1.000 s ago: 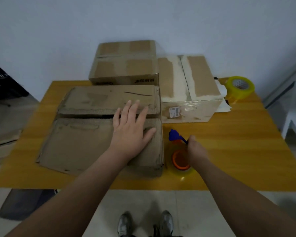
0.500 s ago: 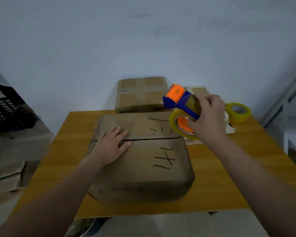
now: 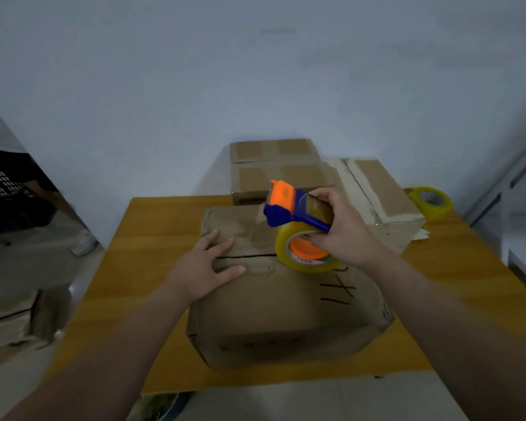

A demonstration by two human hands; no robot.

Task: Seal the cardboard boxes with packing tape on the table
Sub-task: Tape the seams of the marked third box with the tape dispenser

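Front cardboard box (image 3: 286,305) sits on the near half of the wooden table (image 3: 152,244). It is matte brown corrugated board, creased, with black marker strokes on the near flap. The top seam runs left to right – a dark gap with no tape on it.

Left hand (image 3: 204,268) lies flat across the seam's left end, fingers straight, pressing both flaps.

Right hand (image 3: 343,235) is curled round the tape dispenser (image 3: 289,208), holding it over the right part of the seam. It has a blue plastic frame, an orange head and an orange core. Its long axis is tilted, with the head pointing up toward the far left. The glossy yellowish tape roll (image 3: 284,250) hangs low – whether it touches the box is unclear.

Counts:
- Three boxes: the front one, the back box (image 3: 274,165) and the right box (image 3: 386,202), whose top shows pale torn strips.
- Two rolls: one on the dispenser and a spare tape roll (image 3: 431,202) at the far right.
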